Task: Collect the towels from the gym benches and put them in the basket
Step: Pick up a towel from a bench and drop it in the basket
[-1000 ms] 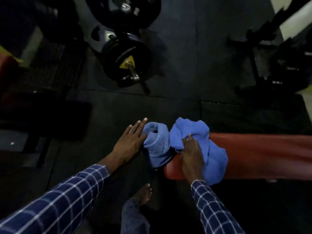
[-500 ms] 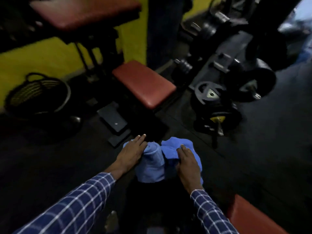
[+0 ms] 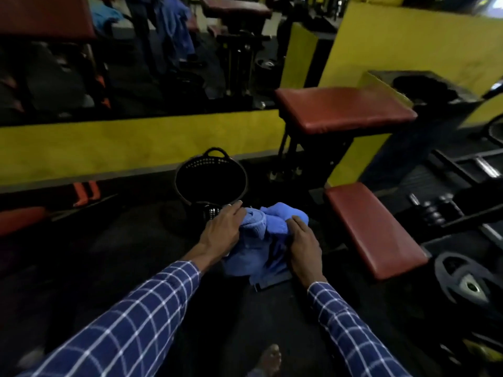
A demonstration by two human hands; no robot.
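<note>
Dim gym floor (image 3: 114,257), black and rubber-matted, runs up to a yellow wall (image 3: 136,145) as a person in a checked shirt carries a bundle of blue towels (image 3: 261,240) toward a black basket (image 3: 211,180). Both hands are closed around the bundle: the left hand (image 3: 223,231) cups its left side with fingers (image 3: 234,210) spread over the top, and the right hand (image 3: 303,247) presses flat against its right side, so the cloth is squeezed between the palms and held clear of the floor, just short of the basket's near rim.

By its look the cloth is soft, light and limp; it should not slip from the skin, but loose ends hang below the hands and a corner could trail or snag. Holding from both sides, or scooping from underneath, seems the safest way to keep the pile together.

Ahead, the basket stands on the floor with its round mouth wide and dark, and whether anything lies inside cannot be told. Its raised handle at the far rim and the perforated near wall are the edges to clear. A red padded bench seat (image 3: 373,227) sits close on the right, with a higher red pad (image 3: 343,108) behind it and a weight plate (image 3: 468,282) farther right; the left side is open floor. A bare foot (image 3: 269,359) shows at the bottom edge.
</note>
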